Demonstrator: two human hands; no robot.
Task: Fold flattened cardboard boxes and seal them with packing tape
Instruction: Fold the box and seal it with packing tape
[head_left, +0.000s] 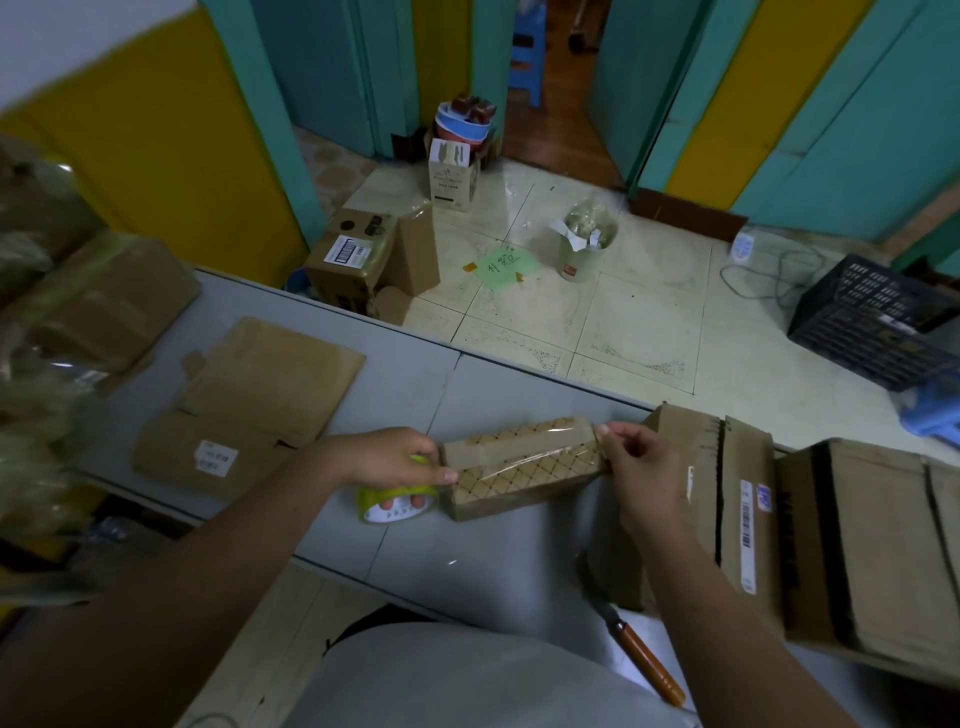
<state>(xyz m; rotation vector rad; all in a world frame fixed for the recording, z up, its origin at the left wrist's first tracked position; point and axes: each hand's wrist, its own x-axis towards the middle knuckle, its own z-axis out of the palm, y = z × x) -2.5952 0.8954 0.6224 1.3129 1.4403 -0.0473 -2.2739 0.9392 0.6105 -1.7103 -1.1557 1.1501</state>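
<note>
Left hand (395, 457): fingers (415, 502) curled through the core of a yellow-green tape roll (397, 501), thumb tip against the left end of the small box (524, 467). The roll's inner card has red print, too small to read.
Right hand (639, 467): thumb and forefinger closed narrow, pinching the clear tape strip (545, 444) at the box's right end.
The small box lies on the grey worktop (467, 561) between the two sets of fingers. It has a brown lattice print and no readable text, and the glossy tape runs along its top.
Left of the left fingers, well apart: flattened cardboard (249, 400) with a white label (215, 458), text illegible.
Just right of the right fingers: stacked boxes (727, 493) with a barcode label (746, 525) and a blue sticker (763, 499), unreadable.
Nearer the body than the right fingers: a knife (649, 665) with a wooden handle.
Beyond the fingers, on the floor (649, 312): green paper (506, 265) with handwritten characters I cannot make out for sure, a carton (353, 254) with a barcode label, and a black crate (872, 322).
</note>
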